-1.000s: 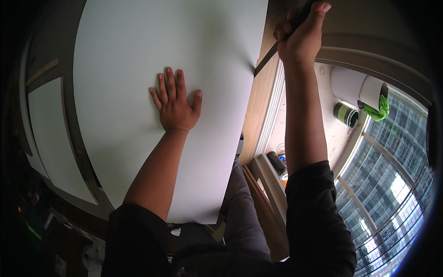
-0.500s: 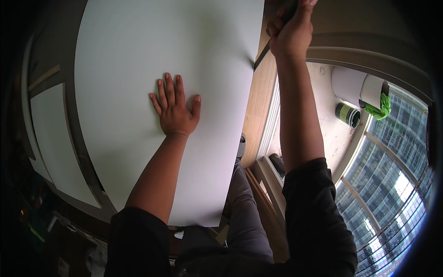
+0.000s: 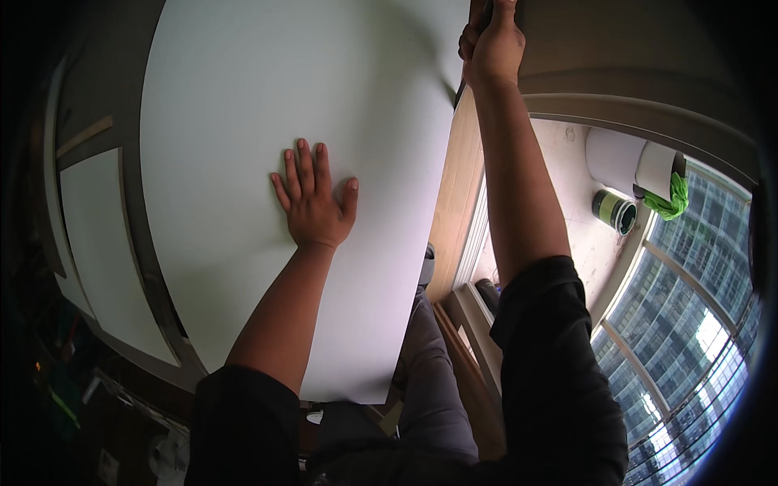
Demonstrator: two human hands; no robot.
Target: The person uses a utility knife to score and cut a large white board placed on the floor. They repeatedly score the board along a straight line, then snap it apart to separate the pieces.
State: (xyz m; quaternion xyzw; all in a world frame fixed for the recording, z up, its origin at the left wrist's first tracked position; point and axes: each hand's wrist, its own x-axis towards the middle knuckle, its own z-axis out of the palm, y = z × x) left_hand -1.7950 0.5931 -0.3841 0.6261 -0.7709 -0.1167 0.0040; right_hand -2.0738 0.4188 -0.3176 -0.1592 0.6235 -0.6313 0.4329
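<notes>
A large white panel (image 3: pixel 243 97) stretches out in front of me. My left hand (image 3: pixel 316 206) lies flat near its middle, fingers spread and palm down. Up at the panel's far right edge, my right hand (image 3: pixel 496 53) is closed around a dark, long tool (image 3: pixel 489 11). Most of that tool is hidden by the fingers and cut off by the picture's top, so its kind cannot be made out. A dark narrow piece (image 3: pixel 460 93) shows below the fist, close against the panel's edge.
Smaller white panels (image 3: pixel 97 235) lie at the left. To the right, past a wood-toned floor strip (image 3: pixel 455 194) and a door track, stand a dark-green bucket (image 3: pixel 613 212) and a bright green bag (image 3: pixel 668 198) beside large windows (image 3: pixel 681 308). My leg (image 3: pixel 429 364) is below the panel's near right corner.
My right hand has moved slightly left and upward along the panel's edge, with the dark tool. My left hand keeps its place on the panel; the whole view has shifted a little.
</notes>
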